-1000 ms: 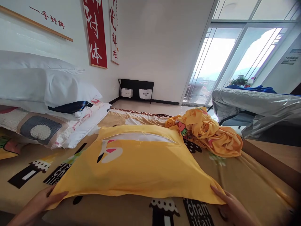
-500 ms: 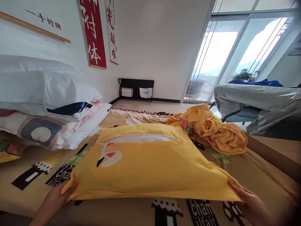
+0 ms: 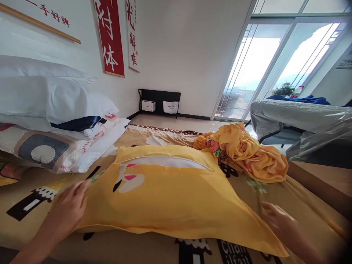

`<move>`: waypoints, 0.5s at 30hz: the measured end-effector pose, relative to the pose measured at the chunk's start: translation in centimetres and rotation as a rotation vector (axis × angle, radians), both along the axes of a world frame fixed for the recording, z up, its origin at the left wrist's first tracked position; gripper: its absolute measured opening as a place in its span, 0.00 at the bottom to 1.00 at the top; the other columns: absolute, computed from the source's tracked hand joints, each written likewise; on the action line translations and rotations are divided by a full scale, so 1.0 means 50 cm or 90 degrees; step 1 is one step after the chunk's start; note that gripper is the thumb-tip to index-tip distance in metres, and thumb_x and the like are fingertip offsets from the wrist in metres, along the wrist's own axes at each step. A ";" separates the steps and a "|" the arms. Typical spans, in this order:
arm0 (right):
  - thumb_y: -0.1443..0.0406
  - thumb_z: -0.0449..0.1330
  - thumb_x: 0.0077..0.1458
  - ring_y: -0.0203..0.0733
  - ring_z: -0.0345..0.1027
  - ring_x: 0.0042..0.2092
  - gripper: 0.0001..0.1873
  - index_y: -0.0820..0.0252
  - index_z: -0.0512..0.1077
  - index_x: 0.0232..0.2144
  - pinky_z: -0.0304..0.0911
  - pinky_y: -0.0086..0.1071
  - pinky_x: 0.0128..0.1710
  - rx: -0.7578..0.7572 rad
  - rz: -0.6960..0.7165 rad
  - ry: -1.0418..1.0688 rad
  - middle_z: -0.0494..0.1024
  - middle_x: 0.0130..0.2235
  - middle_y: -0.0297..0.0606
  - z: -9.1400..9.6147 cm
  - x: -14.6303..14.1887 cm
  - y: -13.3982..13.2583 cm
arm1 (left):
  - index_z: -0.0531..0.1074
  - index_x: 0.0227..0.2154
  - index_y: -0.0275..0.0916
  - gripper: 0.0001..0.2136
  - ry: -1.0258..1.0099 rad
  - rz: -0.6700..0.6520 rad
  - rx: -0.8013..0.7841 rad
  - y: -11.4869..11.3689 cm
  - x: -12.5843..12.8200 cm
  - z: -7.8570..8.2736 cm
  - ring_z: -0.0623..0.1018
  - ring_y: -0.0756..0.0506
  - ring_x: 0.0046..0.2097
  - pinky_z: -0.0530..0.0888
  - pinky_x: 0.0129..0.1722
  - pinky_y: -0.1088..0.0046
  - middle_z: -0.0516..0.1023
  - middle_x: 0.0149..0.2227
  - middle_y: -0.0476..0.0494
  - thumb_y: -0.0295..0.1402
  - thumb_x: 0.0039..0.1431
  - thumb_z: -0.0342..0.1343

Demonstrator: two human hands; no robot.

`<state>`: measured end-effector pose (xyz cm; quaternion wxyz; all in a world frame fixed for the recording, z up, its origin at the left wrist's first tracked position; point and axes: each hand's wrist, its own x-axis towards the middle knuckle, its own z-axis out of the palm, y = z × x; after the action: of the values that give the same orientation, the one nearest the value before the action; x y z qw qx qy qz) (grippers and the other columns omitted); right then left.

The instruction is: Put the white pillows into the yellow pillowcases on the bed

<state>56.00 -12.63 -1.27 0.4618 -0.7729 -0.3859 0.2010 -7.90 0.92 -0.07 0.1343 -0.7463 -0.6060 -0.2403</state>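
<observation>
A yellow pillowcase [image 3: 176, 198] with a pillow inside lies flat on the bed before me. The white inner pillow [image 3: 167, 161] shows through a long slit near its far side. A white, pink and black printed figure marks its left part. My left hand [image 3: 68, 205] is by the pillowcase's left edge, fingers stretched forward and holding nothing. Off the right edge is my right hand [image 3: 279, 222], slightly blurred, fingers apart and nothing in them. The pillowcase's near right corner lies loose on the sheet.
White pillows [image 3: 68, 99] are stacked at the left above a patterned one [image 3: 44, 150]. Crumpled orange bedding [image 3: 242, 150] lies at the far right of the patterned bedsheet [image 3: 297, 205]. Beyond the bed stand a plastic-covered table [image 3: 299, 112] and a black rack [image 3: 159, 99].
Both hands have let go of the pillowcase's near corners and moved away from the near edge. The near right corner has dropped onto the bed, and the view has shifted slightly.
</observation>
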 end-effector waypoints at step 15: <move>0.62 0.62 0.47 0.44 0.65 0.43 0.06 0.57 0.71 0.30 0.60 0.39 0.46 0.050 0.546 -0.495 0.73 0.38 0.37 0.170 -0.328 0.287 | 0.72 0.27 0.38 0.14 0.093 -0.528 -0.209 0.147 0.367 0.177 0.71 0.40 0.47 0.64 0.53 0.58 0.72 0.44 0.39 0.45 0.56 0.54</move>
<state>39.59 1.73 7.23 0.1913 -0.5468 -0.8131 0.0572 10.45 8.29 8.76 -0.0510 -0.9525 -0.2749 -0.1210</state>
